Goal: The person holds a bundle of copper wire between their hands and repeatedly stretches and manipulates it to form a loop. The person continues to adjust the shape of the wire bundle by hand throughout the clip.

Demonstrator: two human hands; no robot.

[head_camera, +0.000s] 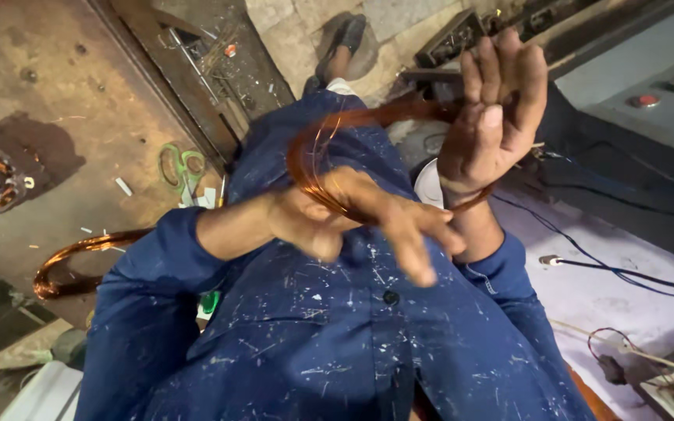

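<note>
Two hands show at the centre of the frame, a left hand (352, 214) and a right hand (497, 113). Two copper wire coils appear: one coil (329, 148) at centre, another coil (72, 261) at lower left. One pair of green scissors (181, 168) lies upper left of centre.

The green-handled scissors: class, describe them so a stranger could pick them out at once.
Start at the rusty brown metal worktop on the left. Near its right edge, just beyond the blue sleeve, lie the scissors. Their bright green loop handles set them apart from the copper wire coil and white scraps nearby.

Right hand (493, 117) raised, palm open; left hand (360, 218) blurred, fingers (419, 257) spread downward.
</note>
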